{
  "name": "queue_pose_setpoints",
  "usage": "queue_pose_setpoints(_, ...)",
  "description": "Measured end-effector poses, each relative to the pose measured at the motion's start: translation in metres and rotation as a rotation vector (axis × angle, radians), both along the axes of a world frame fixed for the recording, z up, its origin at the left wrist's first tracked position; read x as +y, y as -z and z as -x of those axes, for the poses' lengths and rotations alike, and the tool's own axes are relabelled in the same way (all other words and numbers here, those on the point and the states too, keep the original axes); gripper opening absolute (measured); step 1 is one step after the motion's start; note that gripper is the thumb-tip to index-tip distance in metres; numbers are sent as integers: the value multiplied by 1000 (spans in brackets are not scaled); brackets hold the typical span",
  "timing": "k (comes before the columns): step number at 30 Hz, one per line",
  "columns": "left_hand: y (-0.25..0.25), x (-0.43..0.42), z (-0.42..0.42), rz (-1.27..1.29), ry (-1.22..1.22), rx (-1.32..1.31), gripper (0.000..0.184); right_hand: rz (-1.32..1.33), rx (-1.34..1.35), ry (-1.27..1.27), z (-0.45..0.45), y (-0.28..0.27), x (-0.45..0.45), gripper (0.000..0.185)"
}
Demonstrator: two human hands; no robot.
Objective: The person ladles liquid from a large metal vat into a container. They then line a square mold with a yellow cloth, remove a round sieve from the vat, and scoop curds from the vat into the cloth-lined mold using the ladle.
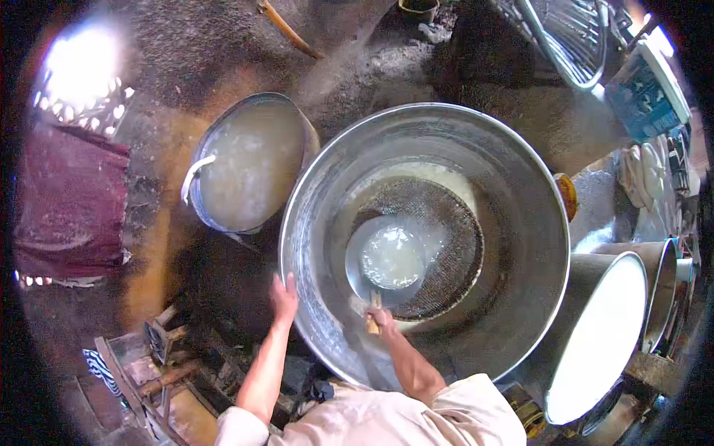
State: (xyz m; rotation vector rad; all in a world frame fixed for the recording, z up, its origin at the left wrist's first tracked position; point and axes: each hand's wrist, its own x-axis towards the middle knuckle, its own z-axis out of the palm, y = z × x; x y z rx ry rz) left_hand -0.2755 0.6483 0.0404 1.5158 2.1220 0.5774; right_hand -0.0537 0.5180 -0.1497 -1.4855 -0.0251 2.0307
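A large round metal vat [535,245] stands in front of me, with pale liquid [446,177] at its bottom. Inside it sits a dark round mesh strainer [454,238]. My right hand [381,321] is closed around the wooden handle of a wide metal ladle [357,256]. Cloudy whitish liquid fills the ladle's bowl, which is over the left part of the strainer and hides some of the mesh. At the vat's near left side, my left hand [283,299] grips the rim, its fingers partly visible.
A bucket of cloudy liquid [253,167] with a white handle stands left of the vat. To the right is a drum with a bright white top [602,342]. Maroon cloth [71,204] lies far left, a wooden frame [141,372] lower left. A blue-green container [647,93] is upper right.
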Motion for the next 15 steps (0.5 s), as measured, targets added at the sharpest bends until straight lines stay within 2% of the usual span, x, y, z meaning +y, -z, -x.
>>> queue_pose_setpoints(1,14,-3,6,-12,2,-13,41,67,114,176,-2,-78,20,8)
queue_pose_setpoints(2,26,-3,11,-61,12,60,41,50,99,180,-5,-101,17,8)
queue_pose_setpoints(4,15,-5,9,-121,32,117,41,-92,173,307,-7,-136,2,10)
queue_pose_setpoints(6,-11,-2,-2,8,5,1,42,-159,81,295,-26,-170,-17,9)
queue_pose_setpoints(9,1,-4,4,-75,37,-8,40,-190,-7,313,-56,-213,-64,11)
queue_pose_setpoints(11,4,-4,6,-49,45,38,40,-264,-64,428,-68,-230,-103,12)
queue_pose_setpoints(13,12,-1,9,22,13,-7,48,-251,-209,545,-70,-255,-139,12)
queue_pose_setpoints(15,12,0,9,-35,42,10,47,-273,-218,676,-65,-272,-171,11)
